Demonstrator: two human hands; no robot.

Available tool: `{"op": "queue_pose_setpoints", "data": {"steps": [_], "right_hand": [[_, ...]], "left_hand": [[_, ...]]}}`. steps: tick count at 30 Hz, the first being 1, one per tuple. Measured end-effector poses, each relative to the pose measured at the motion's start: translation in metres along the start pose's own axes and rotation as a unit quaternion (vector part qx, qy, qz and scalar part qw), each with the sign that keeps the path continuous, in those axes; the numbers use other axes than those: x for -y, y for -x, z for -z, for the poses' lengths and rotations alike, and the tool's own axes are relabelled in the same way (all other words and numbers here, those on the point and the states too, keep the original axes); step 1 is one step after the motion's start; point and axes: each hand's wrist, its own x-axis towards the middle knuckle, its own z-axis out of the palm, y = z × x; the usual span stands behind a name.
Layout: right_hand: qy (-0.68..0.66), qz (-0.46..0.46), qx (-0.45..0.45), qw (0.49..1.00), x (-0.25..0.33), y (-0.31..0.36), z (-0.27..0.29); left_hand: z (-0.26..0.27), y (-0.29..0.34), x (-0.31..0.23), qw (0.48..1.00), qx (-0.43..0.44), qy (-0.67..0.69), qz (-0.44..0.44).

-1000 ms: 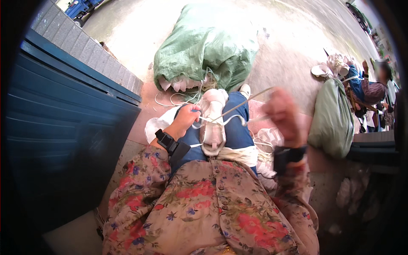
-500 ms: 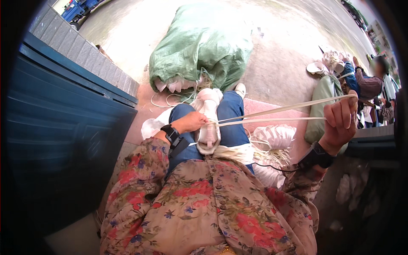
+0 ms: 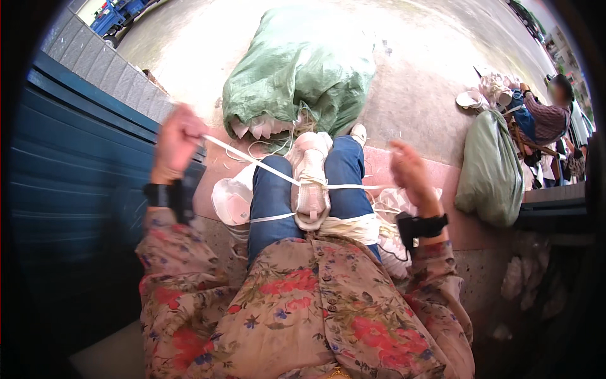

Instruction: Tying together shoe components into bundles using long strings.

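A white shoe (image 3: pixel 312 202) lies lengthwise between my thighs, heel toward me. White shoelace (image 3: pixel 268 169) runs out from its lacing on both sides. My left hand (image 3: pixel 175 145), a little blurred, is closed on one length, drawn taut up and to the left. My right hand (image 3: pixel 415 175), also blurred, is raised to the right of the shoe with fingers curled; the other length stretches toward it and appears gripped there. A bundle of pale laces (image 3: pixel 353 228) lies over my right thigh, and a white band (image 3: pixel 273 218) crosses my left thigh.
Ahead stands a large green sack (image 3: pixel 297 82) with white pieces showing at its mouth. White shoe pieces (image 3: pixel 231 201) lie beside my left leg, more by my right. A blue metal door (image 3: pixel 95 189) is close on the left. A second green sack (image 3: pixel 489 170) and a seated person (image 3: pixel 549 120) are at right.
My left hand has moved from the shoe up and left, pulling one lace length along. My right hand has come inward from far right, and the two lengths now spread to opposite sides.
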Motion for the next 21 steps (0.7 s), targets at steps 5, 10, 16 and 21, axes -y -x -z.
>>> {"op": "queue_pose_setpoints", "data": {"steps": [5,10,16,21], "right_hand": [[0.259,0.015,0.075,0.963,-0.11,-0.024,-0.038],[0.507,0.067,0.06,0.857,-0.113,-0.008,-0.073],[0.534,0.122,0.071,0.834,-0.116,0.01,-0.073],[0.513,0.117,0.049,0.849,-0.12,0.009,-0.069]], "left_hand": [[0.067,0.025,-0.069,0.978,-0.157,-0.087,-0.106],[0.09,0.017,0.062,0.748,-0.135,-0.647,-0.064],[-0.018,0.042,0.186,0.793,0.087,-0.6,0.061],[-0.044,0.047,0.216,0.649,0.105,-0.754,0.007]]}}
